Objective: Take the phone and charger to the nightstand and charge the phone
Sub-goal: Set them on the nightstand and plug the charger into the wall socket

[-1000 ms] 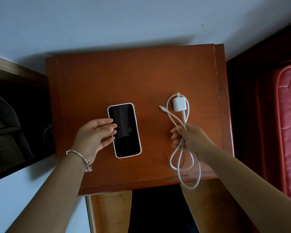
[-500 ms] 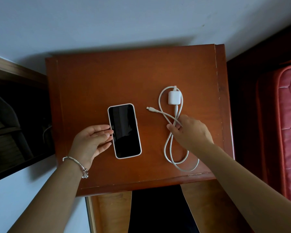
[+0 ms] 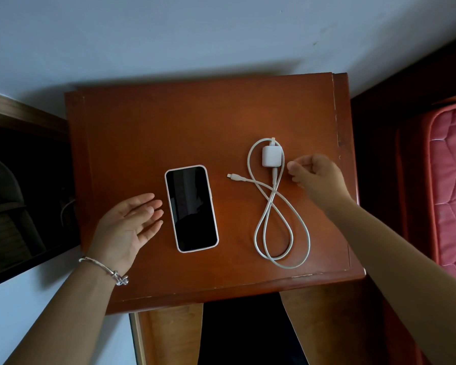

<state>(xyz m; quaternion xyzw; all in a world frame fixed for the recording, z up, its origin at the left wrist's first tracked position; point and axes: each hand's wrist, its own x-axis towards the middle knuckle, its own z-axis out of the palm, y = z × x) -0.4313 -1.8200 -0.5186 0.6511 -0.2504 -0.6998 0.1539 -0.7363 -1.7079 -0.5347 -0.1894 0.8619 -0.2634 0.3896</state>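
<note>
A phone [image 3: 191,208] with a dark screen and a pale case lies face up on the brown wooden nightstand [image 3: 169,127]. To its right lies the white charger: a square plug [image 3: 271,156] with its cable [image 3: 274,219] coiled in loops, the free connector [image 3: 231,176] pointing towards the phone. My left hand [image 3: 128,227] hovers palm up just left of the phone, fingers apart, not touching it. My right hand [image 3: 317,177] is right of the plug, fingers loosely curled, holding nothing.
A pale wall [image 3: 195,35] runs behind the nightstand. A red quilted mattress [image 3: 450,180] lies at the right. A dark opening with a wooden frame [image 3: 19,180] is at the left. A dark gap [image 3: 242,333] sits below the nightstand's front edge.
My right hand let go of the cable and moved up and right, beside the plug. The cable now lies wholly on the nightstand. My left hand drew back from the phone and opened.
</note>
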